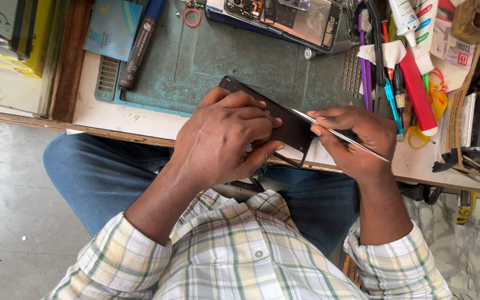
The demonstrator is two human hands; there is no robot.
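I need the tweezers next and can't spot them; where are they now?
In the head view, the tweezers are pinched in the right hand, right of centre at the bench edge, tips against the dark phone under the left hand.

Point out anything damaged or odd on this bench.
An opened phone with bare internals lies at the green mat's far edge. The left hand steadies a black panel; the right hand holds thin metal tweezers.

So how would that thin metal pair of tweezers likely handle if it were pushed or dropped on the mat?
The tweezers look thin and long, so probably light and a little springy. The smooth shiny metal may be slippery; the right hand pinches it near the middle. Its fine tip meets the black phone panel under the left hand and could bend.
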